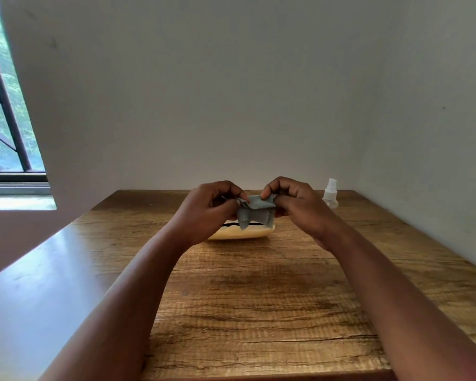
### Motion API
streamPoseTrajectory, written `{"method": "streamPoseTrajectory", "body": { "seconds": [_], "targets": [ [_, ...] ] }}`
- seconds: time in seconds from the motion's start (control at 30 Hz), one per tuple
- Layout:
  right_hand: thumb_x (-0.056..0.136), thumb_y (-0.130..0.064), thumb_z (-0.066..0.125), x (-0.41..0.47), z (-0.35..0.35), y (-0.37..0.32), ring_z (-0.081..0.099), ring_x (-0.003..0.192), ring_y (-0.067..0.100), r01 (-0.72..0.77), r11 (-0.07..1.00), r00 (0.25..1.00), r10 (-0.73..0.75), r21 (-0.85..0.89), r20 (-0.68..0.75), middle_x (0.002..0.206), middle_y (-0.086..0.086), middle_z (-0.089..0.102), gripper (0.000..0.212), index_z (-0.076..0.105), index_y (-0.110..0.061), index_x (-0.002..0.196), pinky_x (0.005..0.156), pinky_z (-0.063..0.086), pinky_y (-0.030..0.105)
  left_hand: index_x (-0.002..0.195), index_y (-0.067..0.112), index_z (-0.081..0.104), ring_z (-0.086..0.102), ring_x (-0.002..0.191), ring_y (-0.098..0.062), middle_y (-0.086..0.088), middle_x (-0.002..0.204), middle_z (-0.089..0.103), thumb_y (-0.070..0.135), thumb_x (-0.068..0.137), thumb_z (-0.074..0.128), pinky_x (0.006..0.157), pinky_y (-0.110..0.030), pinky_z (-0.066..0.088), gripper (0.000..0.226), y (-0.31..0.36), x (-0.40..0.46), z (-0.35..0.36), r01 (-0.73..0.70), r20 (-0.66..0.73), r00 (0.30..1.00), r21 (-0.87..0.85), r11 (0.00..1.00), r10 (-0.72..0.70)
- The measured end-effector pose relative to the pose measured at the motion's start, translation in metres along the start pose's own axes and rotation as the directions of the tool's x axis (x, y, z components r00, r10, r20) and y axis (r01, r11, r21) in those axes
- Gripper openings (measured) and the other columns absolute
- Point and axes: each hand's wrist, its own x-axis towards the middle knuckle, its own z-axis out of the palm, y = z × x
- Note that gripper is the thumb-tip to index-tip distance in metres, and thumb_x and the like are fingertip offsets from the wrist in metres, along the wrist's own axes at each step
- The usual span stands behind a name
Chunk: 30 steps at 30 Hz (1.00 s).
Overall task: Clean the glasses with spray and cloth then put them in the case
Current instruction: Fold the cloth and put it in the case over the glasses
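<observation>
Both my hands are raised above the middle of the wooden table, close together. My right hand pinches a grey-blue cleaning cloth between thumb and fingers; the cloth hangs down between the hands. My left hand has its fingers curled at the cloth's left edge, and the glasses are almost wholly hidden in it. Below and behind the hands lies a pale yellow case, open, with a dark edge showing. A small clear spray bottle with a white nozzle stands at the back right.
A white wall runs behind the table and along its right side. A barred window sits at the left, with a sill below it. The table's left edge runs diagonally toward me.
</observation>
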Motion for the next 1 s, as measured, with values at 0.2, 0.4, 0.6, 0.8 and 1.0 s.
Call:
{"method": "streamPoseTrajectory", "body": {
  "seconds": [0.2, 0.4, 0.6, 0.8, 1.0],
  "targets": [
    [0.101, -0.024, 0.050, 0.001, -0.002, -0.001, 0.067, 0.089, 0.016, -0.063, 0.989, 0.998, 0.059, 0.131, 0.033, 0.096, 0.005, 0.071, 0.025, 0.071, -0.013, 0.095, 0.074, 0.053, 0.026, 0.098, 0.013, 0.072, 0.071, 0.093, -0.019, -0.006, 0.097, 0.073, 0.036, 0.091, 0.063, 0.085, -0.044, 0.058, 0.026, 0.003, -0.001, -0.002, 0.015, 0.005, 1.000, -0.008, 1.000, -0.015],
    [0.083, -0.003, 0.074, -0.002, 0.001, 0.002, 0.069, 0.084, 0.015, -0.014, 0.997, 1.000, 0.013, 0.074, 0.012, 0.097, 0.009, 0.071, 0.019, 0.068, -0.011, 0.098, 0.071, 0.057, 0.023, 0.093, 0.012, 0.071, 0.072, 0.089, -0.017, -0.006, 0.099, 0.072, 0.007, 0.079, 0.077, 0.080, -0.042, 0.060, 0.016, 0.000, -0.001, -0.003, 0.019, -0.031, 0.999, 0.047, 0.999, -0.018],
    [0.077, 0.002, 0.077, 0.001, 0.000, 0.003, 0.066, 0.073, 0.009, 0.186, 0.982, 0.976, -0.187, -0.020, -0.110, 0.085, 0.000, 0.065, 0.039, 0.055, -0.014, 0.105, 0.071, 0.058, 0.028, 0.106, 0.020, 0.058, 0.070, 0.078, -0.025, -0.006, 0.091, 0.062, 0.000, 0.077, 0.077, 0.074, -0.039, 0.060, 0.040, -0.003, 0.002, -0.004, -0.070, -0.104, 0.992, 0.004, 0.998, 0.070],
    [0.081, 0.013, 0.067, 0.003, 0.000, 0.008, 0.070, 0.091, 0.020, 0.342, 0.934, 0.932, -0.351, -0.100, -0.090, 0.092, 0.005, 0.072, 0.026, 0.069, -0.013, 0.081, 0.085, 0.058, 0.041, 0.084, 0.014, 0.064, 0.064, 0.087, -0.005, -0.006, 0.100, 0.061, -0.012, 0.082, 0.066, 0.077, -0.015, 0.049, 0.025, -0.004, 0.003, -0.001, -0.203, -0.123, 0.965, 0.215, 0.955, 0.233],
    [0.090, 0.009, 0.056, 0.002, 0.000, 0.010, 0.064, 0.092, 0.007, 0.239, 0.945, 0.971, -0.235, -0.224, 0.041, 0.088, -0.006, 0.069, 0.030, 0.064, -0.018, 0.079, 0.081, 0.049, 0.022, 0.085, 0.018, 0.064, 0.070, 0.085, -0.020, -0.005, 0.087, 0.069, -0.008, 0.087, 0.061, 0.083, -0.047, 0.057, 0.027, -0.014, 0.004, -0.006, -0.113, -0.064, 0.990, 0.143, 0.983, 0.123]
  ]
}}
